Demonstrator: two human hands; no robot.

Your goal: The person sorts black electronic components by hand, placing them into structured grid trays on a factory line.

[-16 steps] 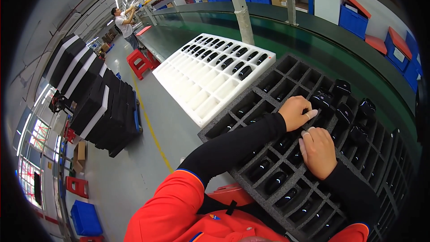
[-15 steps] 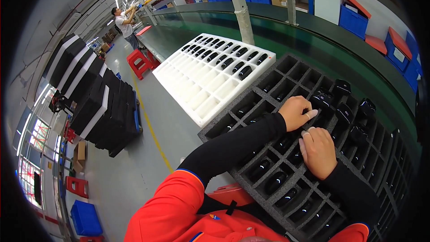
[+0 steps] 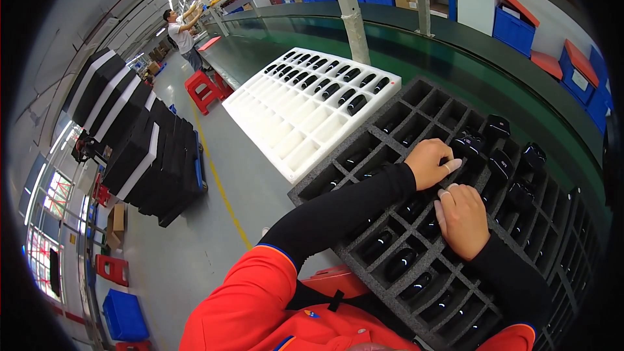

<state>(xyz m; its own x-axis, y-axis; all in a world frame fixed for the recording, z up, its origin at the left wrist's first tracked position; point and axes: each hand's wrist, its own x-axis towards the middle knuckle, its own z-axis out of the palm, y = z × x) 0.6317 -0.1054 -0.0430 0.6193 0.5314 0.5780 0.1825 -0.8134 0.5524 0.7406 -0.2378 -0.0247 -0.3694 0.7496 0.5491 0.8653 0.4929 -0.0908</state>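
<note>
A dark grey foam tray lies before me, its compartments holding glossy black oblong pieces. My left hand is curled over the tray's middle, thumb bent inward, beside a black piece that stands above the foam. Whatever lies under its fingers is hidden. Just nearer to me, my right hand rests over the compartments with fingers bent down; their tips and anything in them are out of sight. To the right of my hands, more black pieces, one a block with a pale mark, stick up from the compartments.
Beyond the foam, a white tray holds several black pieces in its far rows. Both trays adjoin a green conveyor belt with a metal post. Stacked black and white foam trays stand left, near a red stool. A person works farther back.
Both my hands keep the same place and pose over the foam tray. In the background, the person has shifted slightly.
</note>
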